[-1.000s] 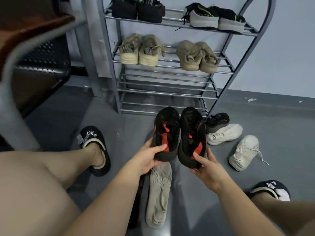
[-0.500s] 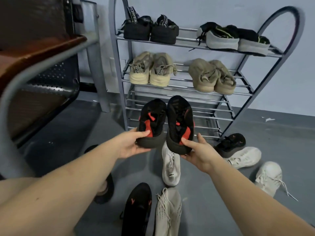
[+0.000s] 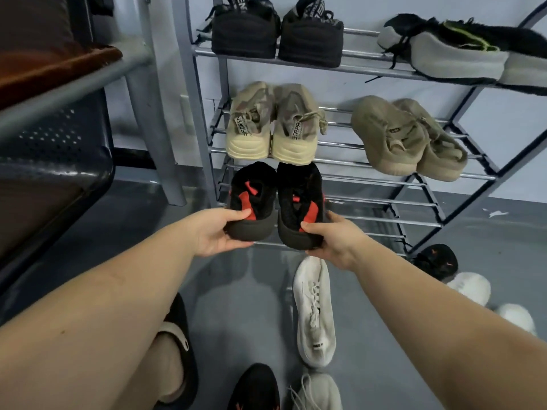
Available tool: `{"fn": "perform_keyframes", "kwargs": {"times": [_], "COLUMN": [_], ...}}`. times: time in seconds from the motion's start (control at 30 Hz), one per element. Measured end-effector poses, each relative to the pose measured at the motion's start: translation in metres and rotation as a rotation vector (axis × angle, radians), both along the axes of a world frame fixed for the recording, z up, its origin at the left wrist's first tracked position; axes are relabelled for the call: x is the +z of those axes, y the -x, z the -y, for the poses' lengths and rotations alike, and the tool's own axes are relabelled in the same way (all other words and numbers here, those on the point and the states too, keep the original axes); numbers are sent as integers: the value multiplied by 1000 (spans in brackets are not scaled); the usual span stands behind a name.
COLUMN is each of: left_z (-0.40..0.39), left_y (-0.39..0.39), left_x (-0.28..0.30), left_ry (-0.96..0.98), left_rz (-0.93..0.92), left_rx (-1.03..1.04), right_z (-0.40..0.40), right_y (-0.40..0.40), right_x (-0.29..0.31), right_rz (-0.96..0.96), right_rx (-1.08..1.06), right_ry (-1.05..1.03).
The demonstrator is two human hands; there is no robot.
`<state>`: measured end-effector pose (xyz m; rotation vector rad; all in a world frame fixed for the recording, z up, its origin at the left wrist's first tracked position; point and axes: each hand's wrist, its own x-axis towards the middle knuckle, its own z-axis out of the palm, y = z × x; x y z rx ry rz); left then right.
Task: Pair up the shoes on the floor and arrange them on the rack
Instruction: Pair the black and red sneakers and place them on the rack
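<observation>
A pair of black shoes with red accents, the left black-and-red shoe (image 3: pixel 251 199) and the right black-and-red shoe (image 3: pixel 300 202), is held side by side, heels toward the camera, at the rack's (image 3: pixel 384 202) third shelf. The rack is grey metal with rod shelves: the top one carries a black pair (image 3: pixel 276 34) and a grey-and-black pair (image 3: pixel 455 51), the second a camouflage beige pair (image 3: pixel 272 125) and an olive pair (image 3: pixel 408 137). On the floor (image 3: pixel 236 291) lie a white sneaker (image 3: pixel 315 309), a black shoe (image 3: pixel 435 260) and other white ones.
</observation>
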<state>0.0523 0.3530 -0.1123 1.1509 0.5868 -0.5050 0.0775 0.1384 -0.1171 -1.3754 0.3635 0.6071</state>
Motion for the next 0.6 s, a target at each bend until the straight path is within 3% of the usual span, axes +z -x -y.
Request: {"fn": "perform_keyframes", "kwargs": {"times": [0.4, 0.6], "left_z": [-13, -8], "left_y": [-67, -80], "left_x": [-43, -51], "left_ry": [61, -90], "left_rz": [10, 75], "left_rx": [71, 109], "right_z": [-26, -33], "right_y": [-78, -83], "right_x": [-29, -46], "right_rz": [66, 139], "right_rx": [-20, -95], "right_ry": [81, 135]}}
